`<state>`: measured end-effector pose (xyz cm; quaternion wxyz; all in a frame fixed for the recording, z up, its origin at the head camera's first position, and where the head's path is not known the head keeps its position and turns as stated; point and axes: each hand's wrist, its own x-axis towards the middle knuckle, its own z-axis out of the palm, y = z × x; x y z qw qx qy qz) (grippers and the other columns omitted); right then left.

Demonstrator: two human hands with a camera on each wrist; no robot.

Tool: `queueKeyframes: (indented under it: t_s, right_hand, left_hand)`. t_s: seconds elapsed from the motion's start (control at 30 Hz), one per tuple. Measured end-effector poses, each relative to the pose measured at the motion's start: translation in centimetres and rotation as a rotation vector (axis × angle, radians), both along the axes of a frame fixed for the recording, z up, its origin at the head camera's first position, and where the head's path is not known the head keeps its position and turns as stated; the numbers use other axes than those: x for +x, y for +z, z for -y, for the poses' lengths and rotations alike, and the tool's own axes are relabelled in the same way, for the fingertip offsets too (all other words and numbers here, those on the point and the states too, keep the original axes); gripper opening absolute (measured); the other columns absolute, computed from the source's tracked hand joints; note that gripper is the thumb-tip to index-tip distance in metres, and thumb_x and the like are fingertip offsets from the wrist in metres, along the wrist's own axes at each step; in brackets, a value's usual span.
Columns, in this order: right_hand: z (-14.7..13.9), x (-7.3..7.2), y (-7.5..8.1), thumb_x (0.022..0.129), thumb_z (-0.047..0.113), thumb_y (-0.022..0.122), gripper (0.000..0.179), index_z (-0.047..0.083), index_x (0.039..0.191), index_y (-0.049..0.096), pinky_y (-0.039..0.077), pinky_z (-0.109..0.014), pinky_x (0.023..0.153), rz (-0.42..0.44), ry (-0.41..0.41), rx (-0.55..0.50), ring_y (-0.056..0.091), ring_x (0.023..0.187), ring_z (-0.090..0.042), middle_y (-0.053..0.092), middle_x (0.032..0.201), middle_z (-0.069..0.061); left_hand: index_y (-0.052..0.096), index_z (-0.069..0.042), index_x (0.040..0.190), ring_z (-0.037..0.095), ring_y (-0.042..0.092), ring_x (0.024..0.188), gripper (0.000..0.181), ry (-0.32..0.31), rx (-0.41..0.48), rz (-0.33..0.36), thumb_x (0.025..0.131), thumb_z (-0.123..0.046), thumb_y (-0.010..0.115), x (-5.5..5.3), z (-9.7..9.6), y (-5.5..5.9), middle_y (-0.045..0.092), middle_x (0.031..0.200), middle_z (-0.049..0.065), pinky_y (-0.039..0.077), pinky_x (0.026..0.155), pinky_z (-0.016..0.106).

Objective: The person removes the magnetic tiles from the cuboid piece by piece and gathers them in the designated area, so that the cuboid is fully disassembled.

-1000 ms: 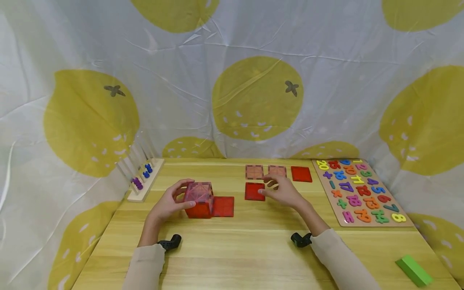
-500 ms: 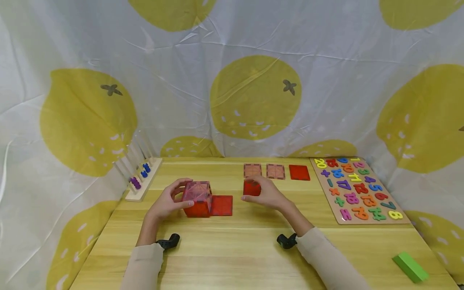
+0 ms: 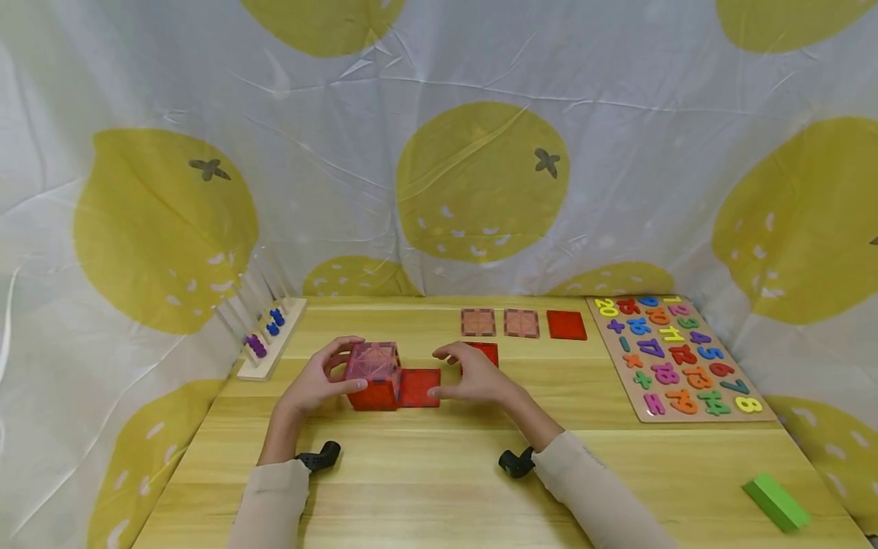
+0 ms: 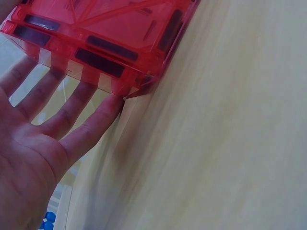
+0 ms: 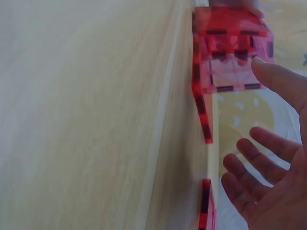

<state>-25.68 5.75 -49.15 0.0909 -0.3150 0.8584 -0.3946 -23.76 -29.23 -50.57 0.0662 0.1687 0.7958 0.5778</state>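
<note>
Pale-wood bead stand (image 3: 272,351) w/ upright pegs, far L on the table (image 3: 425,480); purple beads (image 3: 255,345) near its front end, blue beads (image 3: 276,317) farther back. Next, the person's L hand (image 3: 318,381) grips a see-through red magnetic-tile cube (image 3: 376,364): thumb at the front, fingers curved round the far side, spread about the cube's width. The cube sits upright on the table, L of centre. A flat red tile (image 3: 417,389) lies up against its R side. The R hand (image 3: 476,375) hovers by that tile's R edge, thumb & fingers wide apart, nothing held; can't tell if the thumb tip touches.

Partly hidden behind the R hand, another red tile (image 3: 488,352). Back row, L to R: paler pink tile (image 3: 478,322), second pink tile (image 3: 521,323), back red tile (image 3: 566,325). Then a number board (image 3: 638,402); near the R front corner, a green block (image 3: 777,502).

Doing this well prob. means a light, steady L hold, so the magnetic seams don't fold, & R fingers working by tile edges, not faces.

Writing: board reads nos. 1–20, plus +, −, ×, =; one green sign's unclear. No brand legible.
</note>
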Motion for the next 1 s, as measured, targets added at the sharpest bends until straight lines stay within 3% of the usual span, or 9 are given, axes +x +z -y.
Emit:
queueKeyframes:
  t_s: [0.13,0.4,0.67,1.0]
  right_hand:
    - [0.8,0.3,-0.1,0.084,0.045,0.083,0.078,0.006,0.145,0.055,0.050,-0.049,0.108,0.001,0.004,0.047,0.057,0.127,-0.030,0.060,0.142,-0.011]
    - [2.0,0.3,-0.5,0.079,0.052,0.084,0.084,0.009,0.146,0.055,0.046,-0.044,0.114,-0.047,0.008,0.149,0.055,0.130,-0.024,0.058,0.142,-0.006]
    - [2.6,0.0,-1.4,0.076,0.052,0.085,0.086,0.010,0.146,0.056,0.046,-0.042,0.114,-0.069,-0.003,0.197,0.054,0.130,-0.022,0.059,0.140,-0.005]
    - [3.0,0.0,-1.4,0.075,0.051,0.087,0.084,0.011,0.144,0.059,0.048,-0.042,0.111,-0.092,-0.022,0.222,0.052,0.127,-0.023,0.060,0.138,-0.006]
  left_hand:
    - [0.045,-0.014,0.150,0.046,0.044,0.140,0.070,-0.009,-0.009,-0.008,0.089,-0.014,0.080,-0.1,-0.1,0.0,0.045,0.152,0.017,0.053,0.107,0.047]
    - [0.046,-0.016,0.149,0.041,0.047,0.137,0.070,0.004,0.012,0.000,0.088,-0.011,0.080,-0.1,0.0,-0.2,0.047,0.149,0.013,0.055,0.101,0.026]
    - [0.046,-0.017,0.150,0.042,0.045,0.139,0.070,0.004,0.002,0.003,0.088,-0.014,0.081,0.0,0.1,-0.3,0.046,0.150,0.011,0.056,0.104,0.035]
    - [0.046,-0.017,0.150,0.043,0.045,0.140,0.071,0.002,0.009,0.013,0.088,-0.015,0.081,0.0,-0.2,0.0,0.046,0.151,0.011,0.055,0.101,0.026]
